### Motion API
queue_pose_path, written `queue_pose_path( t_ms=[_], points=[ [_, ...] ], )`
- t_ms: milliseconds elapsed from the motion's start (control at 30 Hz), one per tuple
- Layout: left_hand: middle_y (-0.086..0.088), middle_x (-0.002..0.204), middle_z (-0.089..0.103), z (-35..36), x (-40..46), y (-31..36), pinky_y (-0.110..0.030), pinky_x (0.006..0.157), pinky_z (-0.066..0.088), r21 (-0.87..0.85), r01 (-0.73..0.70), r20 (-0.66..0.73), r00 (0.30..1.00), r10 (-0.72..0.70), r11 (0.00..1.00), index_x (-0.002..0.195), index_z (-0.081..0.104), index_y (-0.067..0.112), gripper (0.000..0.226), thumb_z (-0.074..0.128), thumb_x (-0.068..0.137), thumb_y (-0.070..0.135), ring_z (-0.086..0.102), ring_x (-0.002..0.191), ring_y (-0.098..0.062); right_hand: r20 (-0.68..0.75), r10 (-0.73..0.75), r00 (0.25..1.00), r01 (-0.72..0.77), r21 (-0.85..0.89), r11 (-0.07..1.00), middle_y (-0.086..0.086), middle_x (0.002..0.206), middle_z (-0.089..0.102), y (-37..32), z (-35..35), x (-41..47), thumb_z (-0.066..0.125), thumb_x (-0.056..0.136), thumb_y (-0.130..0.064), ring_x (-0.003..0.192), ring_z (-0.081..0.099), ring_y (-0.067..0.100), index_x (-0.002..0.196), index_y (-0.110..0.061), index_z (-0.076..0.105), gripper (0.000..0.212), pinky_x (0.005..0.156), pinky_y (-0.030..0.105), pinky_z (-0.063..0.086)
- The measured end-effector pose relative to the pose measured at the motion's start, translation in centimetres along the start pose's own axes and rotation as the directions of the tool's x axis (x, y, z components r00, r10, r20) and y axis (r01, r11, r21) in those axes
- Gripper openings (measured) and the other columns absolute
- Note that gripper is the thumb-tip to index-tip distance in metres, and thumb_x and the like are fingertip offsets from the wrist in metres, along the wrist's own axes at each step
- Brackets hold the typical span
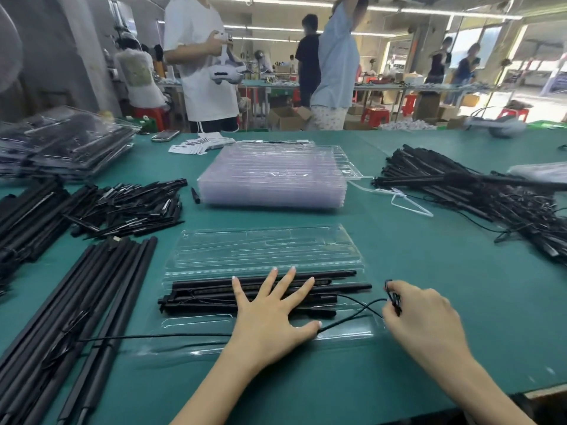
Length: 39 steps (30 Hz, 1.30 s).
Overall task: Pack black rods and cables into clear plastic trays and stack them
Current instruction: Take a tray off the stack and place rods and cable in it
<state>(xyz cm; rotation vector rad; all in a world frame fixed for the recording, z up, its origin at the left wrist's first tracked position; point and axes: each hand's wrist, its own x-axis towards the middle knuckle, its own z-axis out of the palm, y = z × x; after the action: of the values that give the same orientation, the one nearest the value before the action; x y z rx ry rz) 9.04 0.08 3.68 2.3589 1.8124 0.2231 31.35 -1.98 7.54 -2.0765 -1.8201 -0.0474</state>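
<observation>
You are facing a green worktop [414, 271] in a workshop. Beyond it, long benches [383, 85] run across the room, with red stools [375, 115] and open cardboard boxes [287, 118] on the floor. Tube lights [306, 29] line the ceiling, and daylight floods in through large windows [469, 41] at the right.

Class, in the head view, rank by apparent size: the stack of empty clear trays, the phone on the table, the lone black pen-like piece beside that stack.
1. Stack of empty clear trays
2. Phone
3. Lone black piece; phone lies farther, so the last two are unsure.
</observation>
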Motion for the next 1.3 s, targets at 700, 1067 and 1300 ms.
queue_pose_path(
  t_ms=[700, 1067, 1300],
  points=[
    [0.019, 0.159, -0.001, 0.1, 0.0, 0.2, -0.068, 0.105, -0.015, 0.013, 0.007, -0.033, 0.999, -0.007, 1.000, 0.141, 0.004, 0.060, 0.065, 0.025, 0.082, 0.075, -0.008, 0.146, -0.008, 0.011, -0.128, 0.992, 0.089, 0.656, 0.750, 0.009, 0.047, 0.055, 2.6, 0.3, 0.7, 0.060, 0.091, -0.013, 0.032, 0.039, 0.013, 0.089, -0.030, 0.063, 0.017, 0.034, 0.018, 0.039],
    [0.018, 0.159, -0.003, 0.2, 0.0, 0.2, -0.068, 0.105, -0.016, 0.008, 0.000, -0.026, 1.000, 0.000, 1.000, 0.143, 0.002, 0.059, 0.065, 0.025, 0.083, 0.073, -0.010, 0.146, -0.009, 0.209, -0.189, 0.960, -0.026, 0.732, 0.680, 0.004, 0.075, 0.072, 4.4, -0.5, 1.4, 0.037, 0.089, 0.006, 0.055, 0.043, 0.004, 0.113, -0.031, 0.063, 0.051, 0.052, 0.010, 0.034],
    [0.019, 0.159, -0.003, 0.3, 0.0, 0.1, -0.068, 0.105, -0.017, 0.007, 0.004, -0.028, 1.000, -0.004, 1.000, 0.143, 0.002, 0.059, 0.066, 0.024, 0.082, 0.074, -0.010, 0.146, -0.008, 0.173, -0.399, 0.900, 0.234, 0.581, 0.779, -0.012, 0.088, 0.073, 5.9, -1.0, 1.4, 0.058, 0.091, 0.001, 0.051, 0.035, 0.013, 0.127, -0.041, 0.052, 0.056, 0.053, 0.019, 0.029]
  ],
)
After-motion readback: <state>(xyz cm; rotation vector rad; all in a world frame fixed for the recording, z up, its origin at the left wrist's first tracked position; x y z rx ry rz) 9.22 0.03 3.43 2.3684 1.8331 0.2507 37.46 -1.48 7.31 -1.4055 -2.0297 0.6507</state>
